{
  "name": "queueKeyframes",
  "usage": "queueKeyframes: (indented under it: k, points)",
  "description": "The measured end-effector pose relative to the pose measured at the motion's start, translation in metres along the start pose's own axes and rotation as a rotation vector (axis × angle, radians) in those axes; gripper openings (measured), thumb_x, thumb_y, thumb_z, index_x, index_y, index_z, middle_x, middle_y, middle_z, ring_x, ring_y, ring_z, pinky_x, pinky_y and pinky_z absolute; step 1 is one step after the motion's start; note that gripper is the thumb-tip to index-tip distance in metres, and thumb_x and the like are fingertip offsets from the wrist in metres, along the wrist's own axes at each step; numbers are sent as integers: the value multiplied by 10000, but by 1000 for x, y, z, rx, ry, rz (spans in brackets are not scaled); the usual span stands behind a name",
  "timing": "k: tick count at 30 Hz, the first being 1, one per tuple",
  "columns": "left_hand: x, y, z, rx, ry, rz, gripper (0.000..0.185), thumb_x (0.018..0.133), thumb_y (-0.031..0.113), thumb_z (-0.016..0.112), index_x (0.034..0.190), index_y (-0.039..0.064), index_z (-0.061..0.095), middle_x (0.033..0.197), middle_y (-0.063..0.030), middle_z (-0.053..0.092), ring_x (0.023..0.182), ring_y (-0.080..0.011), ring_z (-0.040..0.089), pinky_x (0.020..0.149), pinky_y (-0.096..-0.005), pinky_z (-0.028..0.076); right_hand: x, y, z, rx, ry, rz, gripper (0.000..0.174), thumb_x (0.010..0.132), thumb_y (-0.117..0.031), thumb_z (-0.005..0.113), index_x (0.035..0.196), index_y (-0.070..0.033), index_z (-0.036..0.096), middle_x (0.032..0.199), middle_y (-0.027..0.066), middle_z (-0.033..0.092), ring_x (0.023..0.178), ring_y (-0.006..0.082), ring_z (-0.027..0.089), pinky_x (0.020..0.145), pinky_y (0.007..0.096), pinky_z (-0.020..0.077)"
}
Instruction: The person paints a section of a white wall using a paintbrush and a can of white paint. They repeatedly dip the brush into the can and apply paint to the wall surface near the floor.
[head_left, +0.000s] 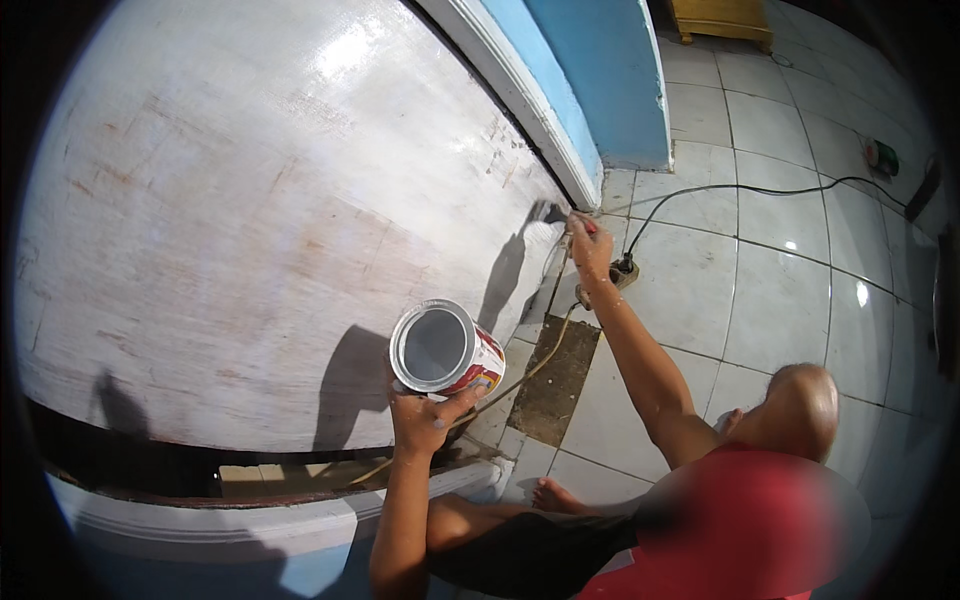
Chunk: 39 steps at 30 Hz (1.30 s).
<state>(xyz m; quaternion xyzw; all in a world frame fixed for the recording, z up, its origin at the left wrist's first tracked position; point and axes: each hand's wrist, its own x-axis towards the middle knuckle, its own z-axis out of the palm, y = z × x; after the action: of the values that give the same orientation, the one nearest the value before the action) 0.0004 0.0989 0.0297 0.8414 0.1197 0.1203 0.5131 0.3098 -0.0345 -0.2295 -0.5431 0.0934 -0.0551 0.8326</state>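
Note:
My left hand (424, 416) grips a paint can (487, 364) from below and the side; its open mouth is tilted toward me and shows a grey-looking inside. My right hand (591, 247) is closed on the reddish handle of a paintbrush (551, 212), whose bristles rest at the lower corner of a door panel (285, 225), beside the door frame. White paint with brownish patches showing through covers the panel. Fresh-looking white paint lies near the brush. Small white specks mark my right hand and forearm.
A white door frame (536, 90) meets a blue wall (600, 75). On the tiled floor (667, 277) lie a power strip (624, 274), a black cable (705, 186) and a green roll-shaped object (882, 157). Under the can runs a yellowish cord (551, 349), crossing a bare floor patch (544, 405).

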Motion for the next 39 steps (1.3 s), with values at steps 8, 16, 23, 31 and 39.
queueKeyframes:
  k: [8,16,23,31,39]
  points:
    - [9,10,15,-30,-105,14,751,712,91,975,1355,-29,605,1267,-135,707,1134,-209,697,993,-368,591,27,56,-47,-605,145,-162,387,959,-359,684,1031,9,778,746,244,684,663,459,615,711,504,523]
    - [-6,12,-3,7,-24,-30,720,707,111,976,1326,-31,636,1237,-134,732,1100,-207,713,969,-366,595,-6,25,-8,-70,97,119,358,968,-309,751,1111,13,814,736,127,725,673,156,667,654,392,532]
    - [-1,11,1,17,-75,17,701,708,109,977,1314,-30,651,1217,-131,748,1072,-208,726,950,-368,603,16,69,-20,-566,113,-44,403,952,-363,711,1094,-2,820,864,284,754,833,435,762,777,489,570]
    - [-6,11,-3,30,-47,-29,720,709,100,981,1328,-35,639,1249,-140,741,1095,-210,724,972,-372,596,19,66,-27,-513,226,-105,378,962,-355,719,1128,-34,831,860,230,786,825,407,781,790,477,586]
    - [-6,11,2,25,-37,-5,748,708,112,990,1343,-38,624,1256,-151,739,1119,-220,722,989,-373,593,15,67,-28,-277,163,51,385,946,-352,753,1166,-42,817,927,252,786,920,444,779,832,473,584]
